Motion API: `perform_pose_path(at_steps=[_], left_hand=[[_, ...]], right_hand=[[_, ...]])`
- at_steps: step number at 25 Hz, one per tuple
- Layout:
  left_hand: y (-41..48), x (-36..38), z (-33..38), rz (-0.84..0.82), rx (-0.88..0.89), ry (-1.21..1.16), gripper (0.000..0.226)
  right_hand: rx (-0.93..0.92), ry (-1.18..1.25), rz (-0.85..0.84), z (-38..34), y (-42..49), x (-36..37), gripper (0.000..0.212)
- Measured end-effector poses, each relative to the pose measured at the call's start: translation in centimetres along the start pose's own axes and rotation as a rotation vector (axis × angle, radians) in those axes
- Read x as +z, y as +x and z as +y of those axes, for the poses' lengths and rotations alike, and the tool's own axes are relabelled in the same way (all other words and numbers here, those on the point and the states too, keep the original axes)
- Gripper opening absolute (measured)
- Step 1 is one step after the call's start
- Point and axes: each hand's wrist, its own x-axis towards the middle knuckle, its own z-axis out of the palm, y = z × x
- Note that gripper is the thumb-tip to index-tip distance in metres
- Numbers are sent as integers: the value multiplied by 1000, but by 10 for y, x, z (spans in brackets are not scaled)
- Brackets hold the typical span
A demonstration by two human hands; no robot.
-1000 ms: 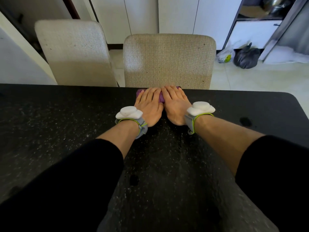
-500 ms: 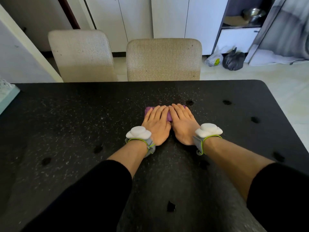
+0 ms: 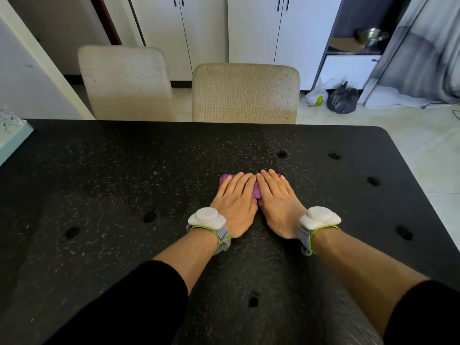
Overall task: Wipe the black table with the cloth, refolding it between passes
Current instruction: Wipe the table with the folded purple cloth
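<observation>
Most of what I see is the black table (image 3: pixel 99 185), sprinkled with pale specks (image 3: pixel 239 155) across its far and left stretches and dotted with a few dark blotches. Behind its far edge stand two woven chairs (image 3: pixel 245 93), both pushed close to it.

Near the middle of the table, a little to the right, my left hand (image 3: pixel 235 201) and right hand (image 3: pixel 277 201) lie side by side. Both are flat, fingers straight and close together. They grip nothing and only press down on the purple cloth (image 3: pixel 256 192). It is folded into a small pad and almost wholly covered, showing only between my hands and at its far corners.

What worries me is the lack of any grip. With flat palms, one hand dragging harder than the other could make the pad skid out or bunch and open its fold. The pad is also narrow, so careless passes would probably leave unwiped strips between them. If I put off refolding, a loaded face would likely smear grit along the table rather than lift it.
</observation>
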Motion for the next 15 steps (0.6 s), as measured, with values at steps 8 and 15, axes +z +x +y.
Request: perform_pose_path(at_steps=[8,15], left_hand=[[89,6,-16,-12,-34,-36,65],[177,17,-34,99,-81,-68,79]], right_hand=[[24,24,49,43,77,-3,66],[8,18,64,88,160,-14,66]])
